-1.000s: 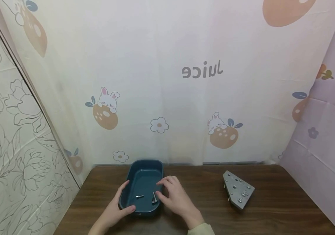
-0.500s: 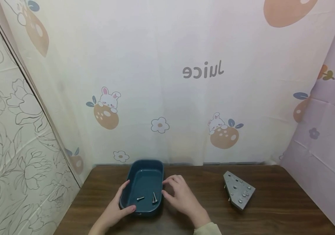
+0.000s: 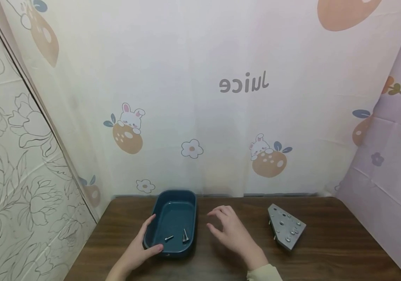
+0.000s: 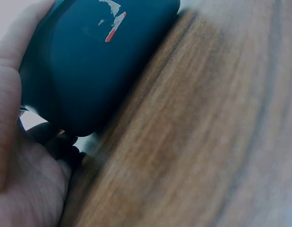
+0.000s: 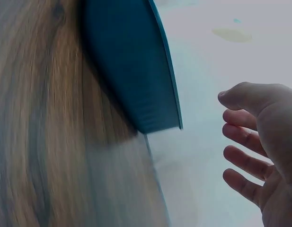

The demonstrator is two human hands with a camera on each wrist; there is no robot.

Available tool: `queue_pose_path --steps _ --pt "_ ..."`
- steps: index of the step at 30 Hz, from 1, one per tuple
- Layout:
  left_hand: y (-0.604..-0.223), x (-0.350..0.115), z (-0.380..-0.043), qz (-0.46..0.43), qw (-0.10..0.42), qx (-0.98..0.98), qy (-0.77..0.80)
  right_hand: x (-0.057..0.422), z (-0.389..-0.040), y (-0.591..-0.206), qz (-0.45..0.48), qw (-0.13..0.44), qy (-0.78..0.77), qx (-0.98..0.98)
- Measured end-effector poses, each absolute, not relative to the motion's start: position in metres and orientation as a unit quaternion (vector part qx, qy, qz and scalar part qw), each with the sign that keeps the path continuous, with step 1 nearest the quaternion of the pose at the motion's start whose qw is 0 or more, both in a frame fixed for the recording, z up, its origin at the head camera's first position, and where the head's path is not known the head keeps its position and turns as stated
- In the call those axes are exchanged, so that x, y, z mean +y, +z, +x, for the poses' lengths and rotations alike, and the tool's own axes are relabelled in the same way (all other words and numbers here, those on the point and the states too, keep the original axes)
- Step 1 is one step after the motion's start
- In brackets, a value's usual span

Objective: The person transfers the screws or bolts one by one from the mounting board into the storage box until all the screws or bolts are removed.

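A dark teal rectangular tray [image 3: 175, 212] stands at the left of the table in the head view. Its outer wall [image 4: 98, 80], with a torn label, fills the upper left wrist view. My left hand [image 3: 138, 246] holds the tray's near left corner, thumb over the rim and fingers along the side. Inside lie a small screw [image 3: 169, 237] and, at the near right, a few more screws [image 3: 185, 236] close together. To the right of the tray, my right hand [image 3: 231, 230] hovers with fingers loosely bent; nothing shows between thumb and fingers [image 5: 243, 137].
A grey metal block [image 3: 286, 228] with holes and several screws in its top sits on the right of the brown wooden table [image 3: 330, 238]. Screw ends stick out from its left side. A patterned curtain [image 3: 214, 117] hangs behind the table's back edge.
My right hand has moved off the tray's right rim, rightward toward the metal block. The single screw in the tray has turned slightly. My left hand stays on the tray.
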State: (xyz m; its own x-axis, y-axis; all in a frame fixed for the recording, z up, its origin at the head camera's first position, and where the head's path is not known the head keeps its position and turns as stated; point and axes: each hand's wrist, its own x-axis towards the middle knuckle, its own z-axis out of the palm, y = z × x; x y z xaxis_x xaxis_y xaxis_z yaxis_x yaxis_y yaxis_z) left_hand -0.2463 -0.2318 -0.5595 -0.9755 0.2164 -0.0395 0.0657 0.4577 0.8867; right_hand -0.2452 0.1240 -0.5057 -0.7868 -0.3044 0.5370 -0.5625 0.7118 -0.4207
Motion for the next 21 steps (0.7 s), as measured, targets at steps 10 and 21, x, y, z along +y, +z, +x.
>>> queue_pose_path --steps 10,21 --pt "-0.56 -0.232 -0.248 0.077 0.075 0.852 0.512 0.158 -0.243 -0.5 0.229 0.24 0.264 -0.906" --pt "-0.56 -0.231 -0.247 0.079 0.076 0.849 0.517 0.205 -0.235 -0.501 0.207 0.26 0.243 -0.911"
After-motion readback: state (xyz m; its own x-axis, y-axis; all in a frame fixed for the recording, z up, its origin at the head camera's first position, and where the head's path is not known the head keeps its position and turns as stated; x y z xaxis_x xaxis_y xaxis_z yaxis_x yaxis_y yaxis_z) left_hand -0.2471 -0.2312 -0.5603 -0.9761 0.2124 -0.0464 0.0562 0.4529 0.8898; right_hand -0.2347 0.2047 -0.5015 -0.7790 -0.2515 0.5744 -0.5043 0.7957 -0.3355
